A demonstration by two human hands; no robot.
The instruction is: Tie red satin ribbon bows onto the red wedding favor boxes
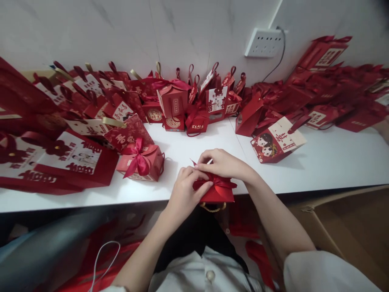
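A small red gift box [217, 195] with a dark red ribbon bow [219, 182] on top is at the table's front edge, a twisted gold cord handle [212, 208] hanging from its near side. My left hand [191, 184] pinches the ribbon at the bow's left part. Over the far side of the box, my right hand [220, 162] has its thumb and fingertips closed on the ribbon near a pointed tail. The fingers cover part of the bow. Left of my hands stands a finished-looking red box with a pink-red bow [140, 160].
Red gift bags and boxes crowd the white table [194, 146] along the wall. A box with two cartoon figures [270, 146] stands at right. A power strip [264, 42] with a cable is on the wall. An open cardboard box [349, 219] sits below right.
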